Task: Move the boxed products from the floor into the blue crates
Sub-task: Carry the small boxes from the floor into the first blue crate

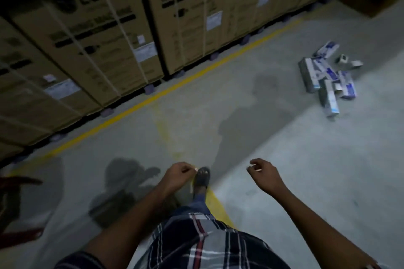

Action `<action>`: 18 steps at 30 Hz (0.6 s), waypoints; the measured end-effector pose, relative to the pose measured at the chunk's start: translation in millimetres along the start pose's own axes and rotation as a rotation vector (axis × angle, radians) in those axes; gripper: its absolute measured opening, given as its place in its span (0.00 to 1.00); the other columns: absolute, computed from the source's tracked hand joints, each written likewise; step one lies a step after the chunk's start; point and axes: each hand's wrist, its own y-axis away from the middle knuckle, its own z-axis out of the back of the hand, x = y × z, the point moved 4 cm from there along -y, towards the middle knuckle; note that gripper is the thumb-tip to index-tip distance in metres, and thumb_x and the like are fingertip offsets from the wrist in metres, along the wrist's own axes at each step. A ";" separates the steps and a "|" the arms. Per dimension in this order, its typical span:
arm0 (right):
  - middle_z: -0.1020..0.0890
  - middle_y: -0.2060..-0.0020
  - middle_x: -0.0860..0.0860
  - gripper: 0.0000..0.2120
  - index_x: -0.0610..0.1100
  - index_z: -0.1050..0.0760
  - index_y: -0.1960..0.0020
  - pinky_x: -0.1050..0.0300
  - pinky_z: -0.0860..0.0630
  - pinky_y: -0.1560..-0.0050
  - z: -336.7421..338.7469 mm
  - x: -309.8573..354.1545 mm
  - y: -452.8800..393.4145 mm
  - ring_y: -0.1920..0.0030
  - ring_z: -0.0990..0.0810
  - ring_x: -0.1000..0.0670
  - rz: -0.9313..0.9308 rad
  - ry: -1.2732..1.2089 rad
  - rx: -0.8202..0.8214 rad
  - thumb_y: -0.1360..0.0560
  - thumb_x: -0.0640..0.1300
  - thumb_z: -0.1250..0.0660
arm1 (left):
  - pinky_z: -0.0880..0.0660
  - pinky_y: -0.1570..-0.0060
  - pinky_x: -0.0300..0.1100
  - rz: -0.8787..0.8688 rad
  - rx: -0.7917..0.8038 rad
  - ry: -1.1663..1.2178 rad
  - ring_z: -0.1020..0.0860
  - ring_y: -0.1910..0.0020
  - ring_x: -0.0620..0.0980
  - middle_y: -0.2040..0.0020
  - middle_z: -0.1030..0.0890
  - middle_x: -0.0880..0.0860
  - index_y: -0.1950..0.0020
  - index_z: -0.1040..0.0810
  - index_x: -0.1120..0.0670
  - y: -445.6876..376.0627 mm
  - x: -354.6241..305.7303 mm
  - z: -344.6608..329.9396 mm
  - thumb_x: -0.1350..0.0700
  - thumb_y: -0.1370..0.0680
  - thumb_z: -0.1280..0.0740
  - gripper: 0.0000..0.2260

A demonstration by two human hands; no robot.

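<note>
Big cardboard cartons [91, 50] line the wall behind a yellow line [175, 87] on smooth grey concrete floor [284, 159]. Boxes [326, 76], long white-blue ones, lie in a messy heap far right, pointing every which way. Left hand [178, 173] and right hand [261, 170] hang empty, fingers loosely curled.

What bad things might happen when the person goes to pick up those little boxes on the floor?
The small boxes lie in a loose, overlapping pile, so grabbing one may knock others away. Both the left hand and right hand are empty and far from the pile. The place is dim, and no blue crate is in view, so boxes might get dropped on the way.
</note>
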 end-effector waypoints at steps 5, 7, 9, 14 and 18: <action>0.16 0.51 0.51 0.16 0.45 0.21 0.36 0.55 0.21 0.49 53.6 14.3 -63.8 0.52 0.17 0.52 -0.050 0.038 -0.022 0.21 0.50 0.31 | 0.24 0.59 0.43 -0.032 0.099 -0.028 0.15 0.56 0.54 0.57 0.14 0.55 0.51 0.15 0.58 -90.5 -87.1 28.5 0.49 0.20 0.29 0.12; 0.15 0.50 0.52 0.17 0.45 0.21 0.35 0.55 0.21 0.49 74.4 22.9 -87.2 0.52 0.17 0.52 -0.033 0.080 -0.033 0.20 0.51 0.32 | 0.25 0.59 0.41 -0.047 0.140 -0.031 0.15 0.55 0.54 0.55 0.13 0.57 0.49 0.15 0.58 -124.7 -118.2 35.4 0.48 0.19 0.30 0.13; 0.16 0.50 0.51 0.17 0.44 0.22 0.34 0.58 0.23 0.53 92.3 29.1 -102.0 0.56 0.16 0.54 -0.047 0.056 -0.063 0.20 0.51 0.32 | 0.25 0.59 0.41 -0.052 0.182 -0.031 0.15 0.55 0.54 0.54 0.13 0.57 0.49 0.15 0.57 -153.9 -145.8 36.6 0.47 0.19 0.30 0.13; 0.16 0.51 0.53 0.15 0.45 0.21 0.35 0.59 0.22 0.52 124.5 22.3 -132.5 0.58 0.16 0.57 -0.117 -0.090 -0.163 0.20 0.49 0.32 | 0.27 0.66 0.33 -0.116 0.294 -0.096 0.17 0.59 0.51 0.51 0.14 0.56 0.47 0.16 0.59 -227.6 -223.8 11.6 0.49 0.18 0.31 0.13; 0.15 0.52 0.52 0.12 0.46 0.18 0.40 0.64 0.24 0.54 156.4 -3.1 -167.4 0.56 0.17 0.57 -0.207 -0.209 -0.263 0.21 0.47 0.30 | 0.28 0.71 0.28 -0.155 0.325 -0.150 0.18 0.61 0.50 0.51 0.14 0.59 0.47 0.16 0.62 -284.1 -285.6 -18.0 0.53 0.18 0.32 0.12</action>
